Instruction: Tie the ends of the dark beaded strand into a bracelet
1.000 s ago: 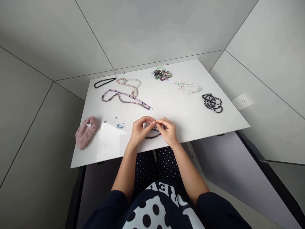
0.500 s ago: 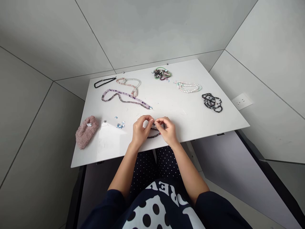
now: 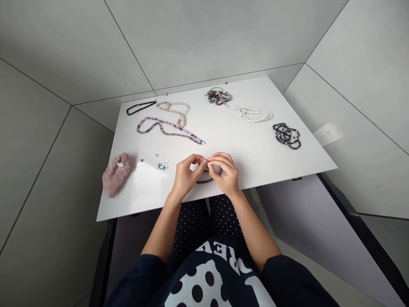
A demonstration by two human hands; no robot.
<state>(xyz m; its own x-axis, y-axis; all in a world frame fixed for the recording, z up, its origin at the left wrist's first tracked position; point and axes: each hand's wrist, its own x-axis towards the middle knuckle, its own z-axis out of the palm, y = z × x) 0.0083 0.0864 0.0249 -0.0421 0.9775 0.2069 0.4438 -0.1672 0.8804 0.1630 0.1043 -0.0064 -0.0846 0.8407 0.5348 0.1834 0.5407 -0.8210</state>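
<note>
My left hand [image 3: 187, 175] pinches thumb against forefinger above the near edge of the table. Opposite it, my right hand [image 3: 226, 172] is curled, its fingertips meeting those of the left and its thumb bent in below. A dark bead strand [image 3: 204, 182] hangs or lies in a loop under both hands, and its upper part runs up to the fingertips. The exact piece between the fingers is small and mostly covered by them. Left of my hands are several small blue-and-white scraps [image 3: 162, 165].
On the white table [image 3: 153, 196] lie a fluffy pink pouch [image 3: 117, 175], a purple bead strand [image 3: 159, 121], a pink and clear strand [image 3: 183, 119], a black strand [image 3: 140, 108], a mixed bead pile [image 3: 218, 96], pale strands [image 3: 255, 115] and dark strands [image 3: 286, 135]. Walls enclose the table.
My right hand's fingers have straightened and lifted a little, with the thumb now lower and apart from them. The left hand keeps its pinch. The view has shifted slightly.
</note>
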